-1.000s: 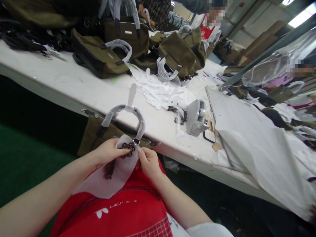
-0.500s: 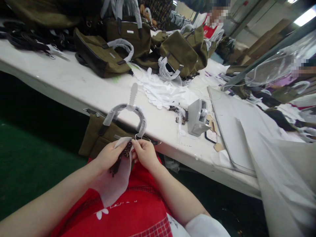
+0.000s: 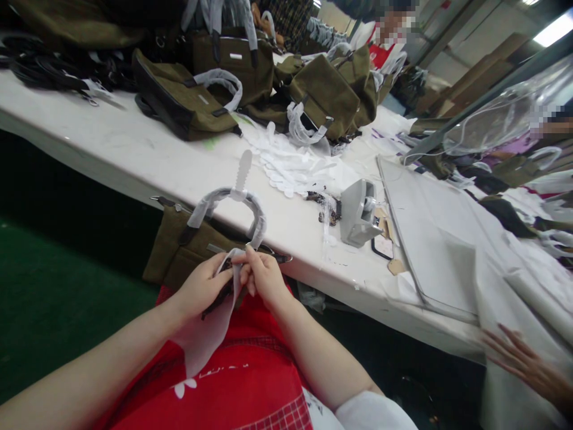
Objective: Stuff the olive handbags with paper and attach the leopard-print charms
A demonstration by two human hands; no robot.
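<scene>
An olive handbag (image 3: 156, 257) leans against the table's front edge before me, its handle (image 3: 258, 221) wrapped in white material with a white tab sticking up. Just in front of the bag, my left hand (image 3: 201, 286) is closed on a thin white wrapping sheet (image 3: 208, 340). A dark patterned hanging piece (image 3: 218, 306) lies against the sheet under my left fingers, mostly covered. My right hand (image 3: 265, 276) pinches the sheet's upper edge beside the base of the handle, its other fingers curled.
On the white table (image 3: 134, 137) stand a grey tape dispenser (image 3: 356, 218), a phone (image 3: 382, 246) and a pile of white tabs (image 3: 290, 167). More olive bags (image 3: 324, 89) crowd the back. A co-worker's blurred hand (image 3: 523, 361) is at the large white sheet (image 3: 505, 286) on the right.
Both my hands have shifted slightly, and the sheet now folds over more of the dark piece. A co-worker's hand has come in at the lower right, and the large sheet there has moved.
</scene>
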